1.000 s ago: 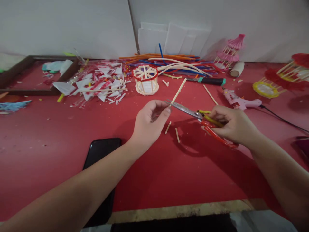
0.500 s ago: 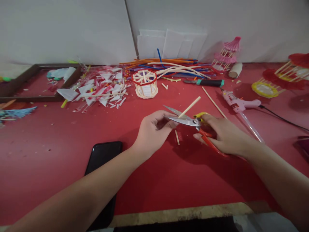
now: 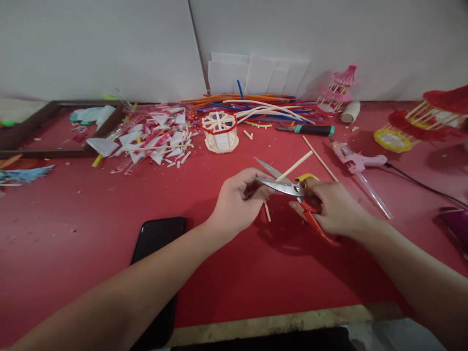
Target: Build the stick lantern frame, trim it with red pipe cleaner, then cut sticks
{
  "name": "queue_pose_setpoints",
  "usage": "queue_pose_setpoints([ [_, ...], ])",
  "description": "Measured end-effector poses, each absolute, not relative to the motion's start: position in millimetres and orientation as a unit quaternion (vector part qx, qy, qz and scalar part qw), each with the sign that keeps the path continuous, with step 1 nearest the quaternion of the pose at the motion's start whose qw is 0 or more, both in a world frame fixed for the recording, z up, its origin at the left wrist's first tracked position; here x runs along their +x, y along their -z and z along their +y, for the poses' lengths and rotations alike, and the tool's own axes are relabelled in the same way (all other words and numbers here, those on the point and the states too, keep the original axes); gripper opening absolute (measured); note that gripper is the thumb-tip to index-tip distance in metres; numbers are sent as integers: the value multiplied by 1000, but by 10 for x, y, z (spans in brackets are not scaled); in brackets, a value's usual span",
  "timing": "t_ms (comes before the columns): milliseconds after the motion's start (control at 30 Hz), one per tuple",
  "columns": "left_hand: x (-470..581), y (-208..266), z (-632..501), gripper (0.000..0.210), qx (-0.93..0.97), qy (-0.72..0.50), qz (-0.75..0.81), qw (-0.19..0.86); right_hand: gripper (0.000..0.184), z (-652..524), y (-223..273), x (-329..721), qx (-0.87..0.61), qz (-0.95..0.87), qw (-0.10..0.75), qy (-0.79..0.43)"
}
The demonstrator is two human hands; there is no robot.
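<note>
My right hand (image 3: pixel 332 204) is closed on the handles of a pair of scissors (image 3: pixel 288 187) with red and yellow grips. The blades are parted, and a pale wooden stick (image 3: pixel 298 164) lies between them, slanting up to the right. My left hand (image 3: pixel 241 200) pinches the stick's lower end, which the fingers and a blade partly hide. Under the left fingers, a short cut stick (image 3: pixel 267 211) rests on the red table. Beyond the hands stands a small round stick frame (image 3: pixel 219 130) with a red-edged top.
A black phone (image 3: pixel 157 239) lies by my left forearm. Behind are paper scraps (image 3: pixel 153 131), coloured pipe cleaners (image 3: pixel 263 105) and a utility knife (image 3: pixel 310 129). At right are a pink glue gun (image 3: pixel 356 158), another stick (image 3: pixel 320 158) and pink (image 3: pixel 336 92) and red-yellow (image 3: pixel 420 119) stick models.
The stick has shifted right and tilted flatter between the blades. My left hand has moved slightly right with it. The view has shifted a little.
</note>
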State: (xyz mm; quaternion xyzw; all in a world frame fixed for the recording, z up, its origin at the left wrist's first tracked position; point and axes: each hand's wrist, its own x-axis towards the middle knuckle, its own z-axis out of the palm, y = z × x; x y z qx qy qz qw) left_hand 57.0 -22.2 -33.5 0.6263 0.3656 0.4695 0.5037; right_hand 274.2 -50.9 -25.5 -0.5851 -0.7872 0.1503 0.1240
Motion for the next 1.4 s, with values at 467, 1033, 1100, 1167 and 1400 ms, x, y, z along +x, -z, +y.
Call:
queue_pose_setpoints([
  [467,580,388,-281,11,674,-490,353,424,20,-511,307,2684,-583,-779,164,-165],
  [1033,531,299,-310,15,712,-477,383,346,32,-555,271,2648,-574,-781,191,-152],
  [1100,533,313,-313,15,709,-475,387,348,31,-553,270,2646,-580,-780,185,-143],
  [1167,533,316,-317,15,707,-475,387,353,29,-555,256,2638,-587,-777,179,-137],
  [1400,522,278,-313,15,702,-468,394,366,23,-578,223,2608,-597,-772,168,-137],
])
